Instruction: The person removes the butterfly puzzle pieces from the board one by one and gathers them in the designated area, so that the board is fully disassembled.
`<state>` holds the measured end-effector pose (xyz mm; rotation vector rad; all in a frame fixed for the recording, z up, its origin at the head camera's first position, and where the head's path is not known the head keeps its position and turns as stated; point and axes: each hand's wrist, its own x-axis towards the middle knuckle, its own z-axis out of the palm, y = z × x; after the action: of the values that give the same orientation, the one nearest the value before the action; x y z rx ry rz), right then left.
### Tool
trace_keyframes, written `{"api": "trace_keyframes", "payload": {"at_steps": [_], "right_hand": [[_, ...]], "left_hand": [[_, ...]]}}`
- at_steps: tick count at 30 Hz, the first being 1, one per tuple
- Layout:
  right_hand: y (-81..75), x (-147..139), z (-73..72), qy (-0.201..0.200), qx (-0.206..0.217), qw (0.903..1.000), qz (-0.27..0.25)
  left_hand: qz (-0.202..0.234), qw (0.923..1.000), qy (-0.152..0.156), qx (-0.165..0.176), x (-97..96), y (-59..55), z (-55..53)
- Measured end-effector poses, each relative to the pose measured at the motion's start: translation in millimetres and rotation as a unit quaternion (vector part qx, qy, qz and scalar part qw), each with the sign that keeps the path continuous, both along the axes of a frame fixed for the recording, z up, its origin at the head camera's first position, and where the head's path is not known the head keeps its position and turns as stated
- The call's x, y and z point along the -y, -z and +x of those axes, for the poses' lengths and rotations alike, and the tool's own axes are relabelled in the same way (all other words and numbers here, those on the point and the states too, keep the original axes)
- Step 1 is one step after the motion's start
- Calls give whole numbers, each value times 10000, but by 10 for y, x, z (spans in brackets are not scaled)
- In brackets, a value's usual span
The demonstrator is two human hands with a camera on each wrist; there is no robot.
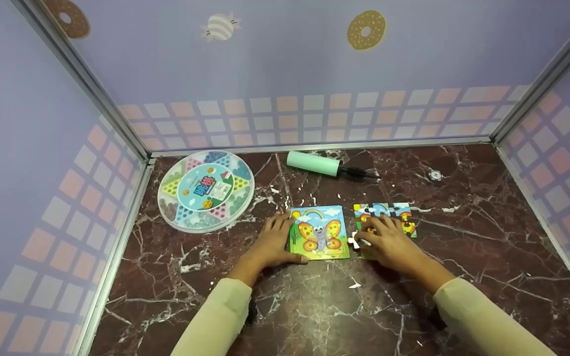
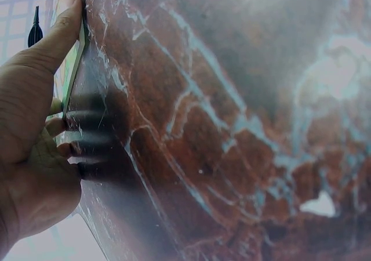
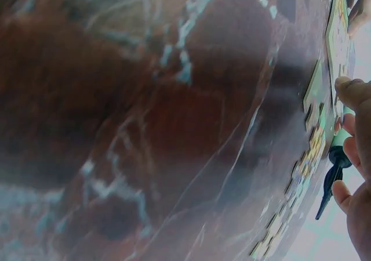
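A square butterfly picture board (image 1: 320, 233) lies flat on the dark marbled table. My left hand (image 1: 271, 242) holds it at its left side, fingers along the left edge and thumb at the near edge. In the left wrist view, the thumb (image 2: 68, 11) lies against the board's edge. Right of the board, several joined puzzle pieces (image 1: 406, 217) show part of a similar picture. My right hand (image 1: 389, 242) is over their near-left part and hides some of them. Between its thumb and fingers it pinches a white-edged puzzle piece (image 1: 354, 241), partly covered.
A round, clear-lidded Chinese checkers box (image 1: 206, 193) lies at the back left. Behind the board is a mint-green hand pump (image 1: 313, 163) with a black nozzle. A small round object (image 1: 434, 175) lies at the back right. Patterned walls (image 1: 295, 74) enclose the table's back and sides.
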<state>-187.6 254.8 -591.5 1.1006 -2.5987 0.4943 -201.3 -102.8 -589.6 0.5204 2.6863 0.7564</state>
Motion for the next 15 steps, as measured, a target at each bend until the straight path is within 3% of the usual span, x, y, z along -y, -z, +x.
{"api": "trace_keyframes", "payload": {"at_steps": [7,15], "right_hand": [[52,-195,22,63,-313,9995,36],[49,-427,107,147,-55,9999,33]], "left_hand": [[-8,10000,21,-30,0,8,4],[3,10000,15,-8,4,-6,10]]}}
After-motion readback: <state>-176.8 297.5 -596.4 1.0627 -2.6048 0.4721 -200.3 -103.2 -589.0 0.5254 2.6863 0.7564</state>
